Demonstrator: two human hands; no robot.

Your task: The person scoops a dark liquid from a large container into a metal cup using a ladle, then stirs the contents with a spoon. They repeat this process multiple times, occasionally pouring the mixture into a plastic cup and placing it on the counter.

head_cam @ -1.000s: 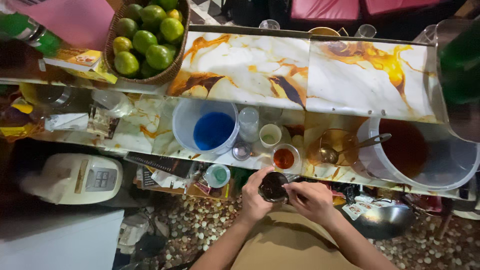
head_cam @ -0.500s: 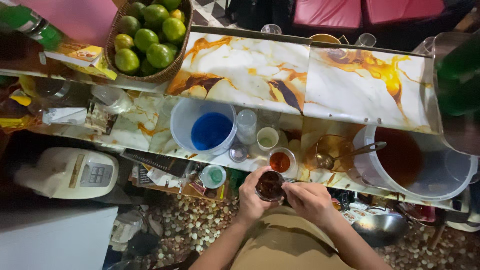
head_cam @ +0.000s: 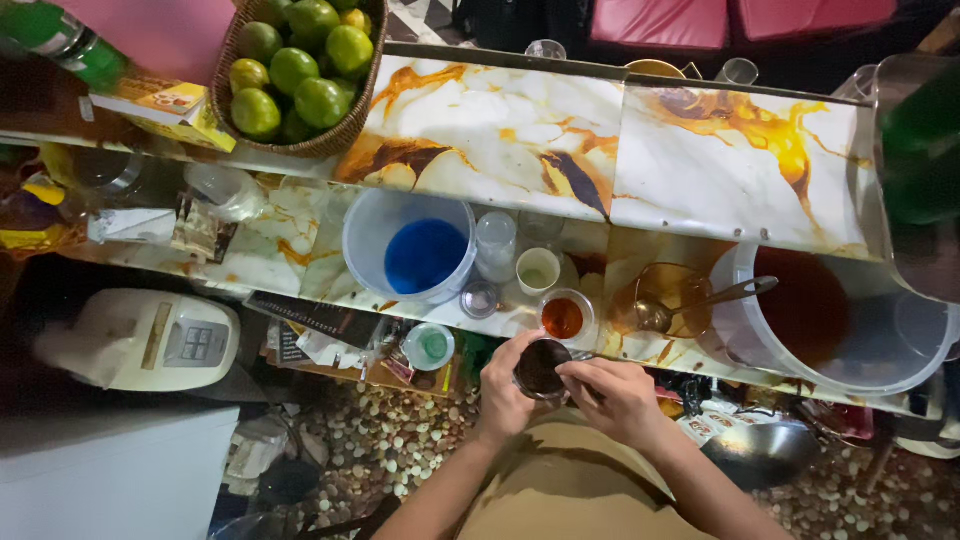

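Seen from the head camera, the left hand [head_cam: 505, 385] is closed around a small glass of dark liquid [head_cam: 541, 368], holding it by its side. Just beside it, the right hand [head_cam: 615, 400] has its fingertips pinched together on the rim of this glass. The glass is in the air, just in front of a small cup of orange sauce [head_cam: 563, 318] on the marble counter [head_cam: 500, 130]. Behind this cup stands a white bucket with blue liquid [head_cam: 412, 245], and further back a basket of green limes [head_cam: 300, 75].
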